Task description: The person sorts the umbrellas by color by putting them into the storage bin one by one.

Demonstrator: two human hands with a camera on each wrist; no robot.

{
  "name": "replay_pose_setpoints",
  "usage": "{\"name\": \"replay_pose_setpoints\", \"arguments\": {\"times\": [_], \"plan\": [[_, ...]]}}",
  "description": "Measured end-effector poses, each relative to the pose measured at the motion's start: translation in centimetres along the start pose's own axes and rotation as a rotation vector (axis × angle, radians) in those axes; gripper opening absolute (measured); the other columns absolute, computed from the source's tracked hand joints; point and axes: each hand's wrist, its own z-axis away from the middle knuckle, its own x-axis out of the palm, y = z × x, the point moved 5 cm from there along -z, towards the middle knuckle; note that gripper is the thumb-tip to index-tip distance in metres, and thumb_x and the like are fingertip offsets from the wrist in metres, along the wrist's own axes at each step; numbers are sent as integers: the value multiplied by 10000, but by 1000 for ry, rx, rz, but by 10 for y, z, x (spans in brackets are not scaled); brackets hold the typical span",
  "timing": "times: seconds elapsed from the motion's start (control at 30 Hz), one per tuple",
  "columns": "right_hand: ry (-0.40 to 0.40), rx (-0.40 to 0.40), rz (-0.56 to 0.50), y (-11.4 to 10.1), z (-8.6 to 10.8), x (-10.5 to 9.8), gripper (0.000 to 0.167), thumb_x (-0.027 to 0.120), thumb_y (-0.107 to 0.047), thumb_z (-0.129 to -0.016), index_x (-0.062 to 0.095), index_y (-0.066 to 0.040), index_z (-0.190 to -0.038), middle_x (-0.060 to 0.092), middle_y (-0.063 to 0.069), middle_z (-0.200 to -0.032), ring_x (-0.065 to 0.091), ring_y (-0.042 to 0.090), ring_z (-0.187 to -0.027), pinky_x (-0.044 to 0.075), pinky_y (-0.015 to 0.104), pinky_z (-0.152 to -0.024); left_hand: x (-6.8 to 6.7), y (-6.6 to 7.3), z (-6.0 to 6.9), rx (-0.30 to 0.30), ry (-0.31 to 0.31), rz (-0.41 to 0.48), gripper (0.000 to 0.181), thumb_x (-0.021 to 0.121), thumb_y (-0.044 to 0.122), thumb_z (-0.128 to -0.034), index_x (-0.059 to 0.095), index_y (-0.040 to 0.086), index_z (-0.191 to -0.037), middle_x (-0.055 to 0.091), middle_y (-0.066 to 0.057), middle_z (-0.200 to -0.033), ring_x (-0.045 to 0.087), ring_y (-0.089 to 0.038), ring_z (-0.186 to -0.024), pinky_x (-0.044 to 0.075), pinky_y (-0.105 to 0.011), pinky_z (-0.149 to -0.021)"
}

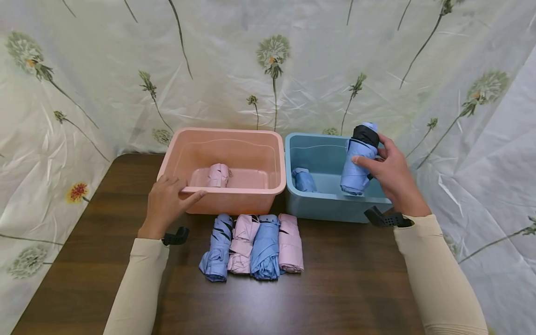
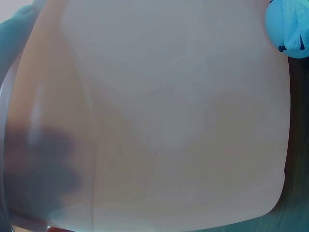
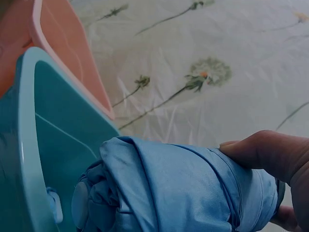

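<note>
My right hand [image 1: 393,174] grips a folded blue umbrella [image 1: 359,160] with a black band near its top, thumb on one side and fingers behind. The umbrella is tilted over the blue bin [image 1: 326,203]; in the right wrist view its rolled end points toward that bin. Another folded blue umbrella [image 1: 304,180] lies inside the blue bin. My left hand [image 1: 165,200] holds the front left rim of the pink bin [image 1: 234,202], fingers over the edge and thumb along the outside. A folded pink umbrella [image 1: 218,175] lies in the pink bin.
In front of the bins several folded umbrellas lie side by side on the dark wooden table [image 1: 343,288], blue [image 1: 265,246] and pink [image 1: 291,244] alternating. Behind the table hangs a pale curtain [image 1: 226,60] with a dandelion print. The two bins stand next to each other.
</note>
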Motion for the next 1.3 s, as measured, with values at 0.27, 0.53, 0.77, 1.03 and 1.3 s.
{"name": "replay_pose_setpoints", "arguments": {"times": [0.27, 0.53, 0.77, 1.03, 1.3], "plan": [[-49, 20, -39, 11, -29, 9, 967, 724, -369, -856, 56, -286, -1550, 277, 178, -1523, 422, 309, -1246, 386, 487, -1003, -1, 1, -1, 16, 7, 3, 518, 747, 546, -734, 517, 89, -655, 428, -36, -609, 413, -242, -654, 330, -403, -613], [-117, 61, -49, 27, -49, 19, 992, 740, -325, -854, 43, -239, -1555, 274, 194, -1522, 419, 370, -1245, 361, 551, -1015, 0, 0, 0, 10, 15, 13, 515, 759, 537, -724, 509, 92, -652, 400, -25, -617, 399, -235, -653, 313, -388, -614], [-171, 98, -68, 45, -62, 26, 1011, 759, -301, -840, 46, -206, -1551, 318, 214, -1482, 418, 390, -1235, 332, 580, -1024, 1, -1, -1, 16, 25, 11, 506, 755, 542, -722, 507, 106, -658, 413, -25, -623, 407, -235, -660, 324, -393, -616], [-196, 133, -64, 63, -71, 28, 1010, 757, -315, -840, 46, -201, -1549, 303, 220, -1497, 413, 386, -1235, 328, 574, -1029, 0, 2, -1, 18, 22, 14, 504, 759, 533, -720, 533, 86, -662, 420, -26, -627, 412, -232, -659, 334, -400, -616], [-228, 168, -49, 72, -77, 31, 1007, 738, -293, -863, 10, -183, -1550, 255, 245, -1513, 391, 416, -1257, 296, 590, -1043, -2, 1, -1, 30, 49, 3, 514, 765, 537, -709, 495, 105, -642, 416, -27, -606, 411, -240, -649, 324, -396, -599]]}}
